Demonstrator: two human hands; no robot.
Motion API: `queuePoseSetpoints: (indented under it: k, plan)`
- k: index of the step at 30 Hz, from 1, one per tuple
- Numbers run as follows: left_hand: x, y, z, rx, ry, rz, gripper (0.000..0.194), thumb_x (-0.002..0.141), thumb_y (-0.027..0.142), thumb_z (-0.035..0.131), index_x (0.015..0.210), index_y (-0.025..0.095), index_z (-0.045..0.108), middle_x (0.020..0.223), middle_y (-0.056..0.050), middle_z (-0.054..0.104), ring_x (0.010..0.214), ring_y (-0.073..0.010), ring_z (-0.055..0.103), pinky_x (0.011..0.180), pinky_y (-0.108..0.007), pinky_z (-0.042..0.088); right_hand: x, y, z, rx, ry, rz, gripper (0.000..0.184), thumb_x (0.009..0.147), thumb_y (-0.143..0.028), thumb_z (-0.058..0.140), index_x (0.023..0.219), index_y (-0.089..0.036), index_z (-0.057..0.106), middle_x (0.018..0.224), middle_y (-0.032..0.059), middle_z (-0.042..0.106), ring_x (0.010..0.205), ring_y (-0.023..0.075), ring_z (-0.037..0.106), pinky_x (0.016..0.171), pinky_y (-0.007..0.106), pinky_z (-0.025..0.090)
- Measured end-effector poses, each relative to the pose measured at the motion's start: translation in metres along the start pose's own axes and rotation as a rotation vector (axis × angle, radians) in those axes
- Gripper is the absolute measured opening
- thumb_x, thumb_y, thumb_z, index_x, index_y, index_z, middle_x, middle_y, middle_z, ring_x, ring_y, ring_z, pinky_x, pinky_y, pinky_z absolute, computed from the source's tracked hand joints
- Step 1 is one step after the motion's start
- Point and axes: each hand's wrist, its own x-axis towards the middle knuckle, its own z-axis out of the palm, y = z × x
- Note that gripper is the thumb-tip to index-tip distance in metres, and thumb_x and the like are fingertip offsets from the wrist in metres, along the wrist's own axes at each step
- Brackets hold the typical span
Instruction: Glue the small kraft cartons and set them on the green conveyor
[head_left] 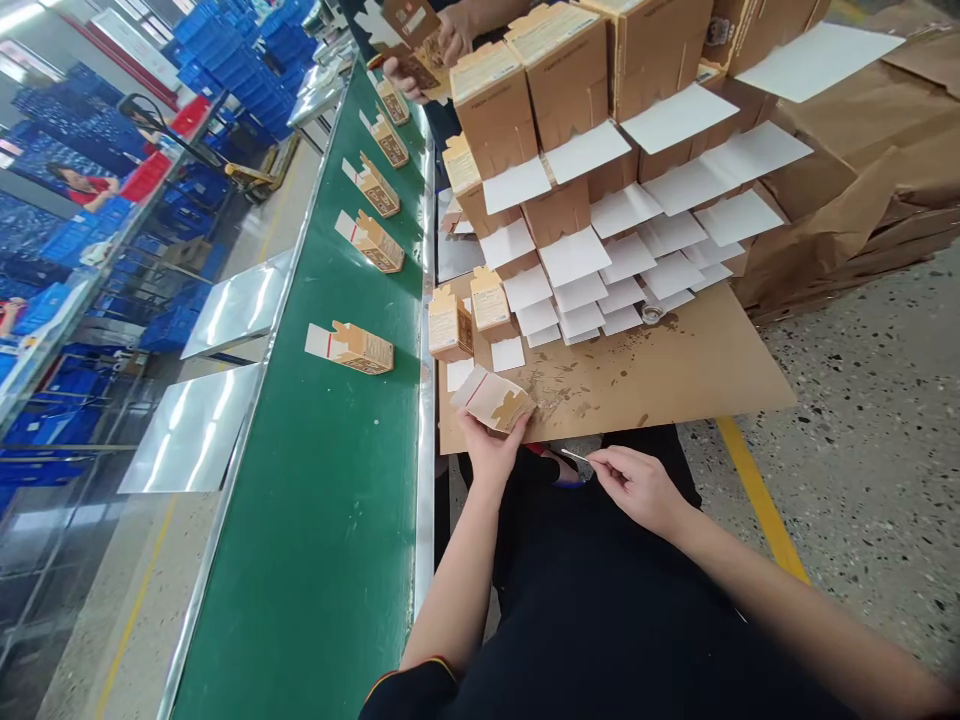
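My left hand (491,447) is closed around a small cardboard box (504,403), which is tilted above the near edge of the cardboard-topped table. The box has an open flap with a red strip on it. To the right, my right hand (634,485) pinches a thin white stick (576,456), held apart from the box. What the far end of the stick looks like is too small to tell. Just beyond the held box stand two more small boxes (450,325) with white flaps down.
Stacked brown boxes with white flaps (574,258) fill the table's far side. Left runs a green conveyor belt (322,520) carrying several open boxes (364,347). A co-worker's hand (454,35) holds a box at the top. Brown paper-covered stacks (862,210) stand right.
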Motion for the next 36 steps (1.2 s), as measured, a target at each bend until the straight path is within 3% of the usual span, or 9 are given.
queuePoseSetpoints:
  k: [2, 8, 12, 23, 26, 29, 31, 33, 36]
  plan:
    - [0.014, 0.000, -0.027, -0.013, 0.074, -0.015, 0.093, 0.067, 0.053, 0.105, 0.131, 0.029, 0.043, 0.133, -0.013, 0.068, 0.122, -0.0320, 0.078, 0.109, -0.054, 0.066, 0.000, -0.002, -0.001, 0.003, 0.015, 0.027, 0.029, 0.115, -0.026, 0.057, 0.097, -0.024, 0.080, 0.076, 0.0034, 0.073, 0.060, 0.0165, 0.066, 0.058, 0.029, 0.057]
    - [0.070, -0.016, -0.149, 0.031, 0.379, -0.041, 0.100, 0.069, 0.049, 0.105, 0.137, 0.031, 0.035, 0.153, -0.018, 0.064, 0.135, -0.0318, 0.075, 0.122, -0.058, 0.059, -0.001, 0.003, -0.009, 0.008, 0.065, 0.089, 0.026, 0.113, -0.032, 0.061, 0.098, -0.025, 0.082, 0.079, 0.0046, 0.077, 0.061, 0.0188, 0.069, 0.058, 0.031, 0.060]
    - [0.082, -0.034, -0.181, 0.103, 0.418, -0.146, 0.101, 0.067, 0.044, 0.107, 0.137, 0.030, 0.034, 0.155, -0.020, 0.062, 0.135, -0.0320, 0.076, 0.120, -0.058, 0.061, 0.003, 0.005, -0.007, 0.012, 0.034, 0.098, 0.027, 0.113, -0.036, 0.061, 0.097, -0.026, 0.081, 0.081, 0.0058, 0.080, 0.063, 0.0206, 0.071, 0.058, 0.033, 0.061]
    - [0.112, -0.040, -0.173, 0.124, 0.341, -0.126, 0.105, 0.068, 0.037, 0.102, 0.145, 0.027, 0.032, 0.155, -0.022, 0.060, 0.145, -0.0327, 0.068, 0.129, -0.055, 0.051, 0.024, 0.004, -0.015, -0.044, 0.030, 0.064, 0.025, 0.111, -0.038, 0.065, 0.094, -0.028, 0.081, 0.077, 0.0031, 0.078, 0.058, 0.0186, 0.069, 0.057, 0.032, 0.060]
    - [0.097, -0.039, -0.174, 0.278, 0.493, -0.058, 0.109, 0.066, 0.032, 0.102, 0.149, 0.028, 0.031, 0.157, -0.019, 0.054, 0.153, -0.0327, 0.059, 0.134, -0.057, 0.043, 0.020, 0.008, -0.039, -0.120, 0.139, 0.120, 0.021, 0.108, -0.039, 0.068, 0.095, -0.031, 0.082, 0.078, 0.0032, 0.079, 0.059, 0.0214, 0.072, 0.060, 0.035, 0.063]
    - [0.087, -0.033, -0.165, 0.369, 0.690, 0.166, 0.080, 0.077, 0.033, 0.090, 0.139, 0.028, 0.040, 0.151, -0.016, 0.052, 0.149, -0.0338, 0.058, 0.134, -0.060, 0.042, 0.009, 0.011, -0.065, -0.197, 0.299, 0.210, 0.018, 0.105, -0.043, 0.070, 0.094, -0.037, 0.083, 0.081, 0.0044, 0.081, 0.062, 0.0281, 0.076, 0.063, 0.044, 0.067]
    - [0.102, -0.021, -0.145, 0.298, 0.620, 0.278, 0.053, 0.087, 0.036, 0.078, 0.129, 0.027, 0.047, 0.139, -0.013, 0.057, 0.136, -0.0322, 0.066, 0.127, -0.057, 0.050, 0.004, 0.014, -0.076, -0.239, 0.391, 0.252, 0.016, 0.102, -0.043, 0.071, 0.092, -0.037, 0.083, 0.078, 0.0046, 0.081, 0.060, 0.0295, 0.075, 0.062, 0.046, 0.067]
    - [0.134, -0.002, -0.114, 0.204, 0.428, 0.275, 0.038, 0.094, 0.039, 0.070, 0.126, 0.025, 0.054, 0.129, -0.011, 0.062, 0.126, -0.0302, 0.070, 0.121, -0.053, 0.055, 0.007, 0.017, -0.082, -0.271, 0.434, 0.265, 0.016, 0.099, -0.041, 0.071, 0.090, -0.034, 0.082, 0.074, 0.0048, 0.079, 0.058, 0.0276, 0.074, 0.061, 0.044, 0.065]
    - [0.196, 0.027, -0.059, 0.181, 0.122, 0.037, 0.040, 0.097, 0.043, 0.073, 0.129, 0.020, 0.063, 0.133, -0.016, 0.069, 0.131, -0.0328, 0.071, 0.121, -0.050, 0.055, 0.026, 0.023, -0.090, -0.327, 0.437, 0.252, 0.021, 0.098, -0.041, 0.068, 0.090, -0.028, 0.082, 0.073, 0.0061, 0.079, 0.061, 0.0240, 0.073, 0.064, 0.038, 0.062]
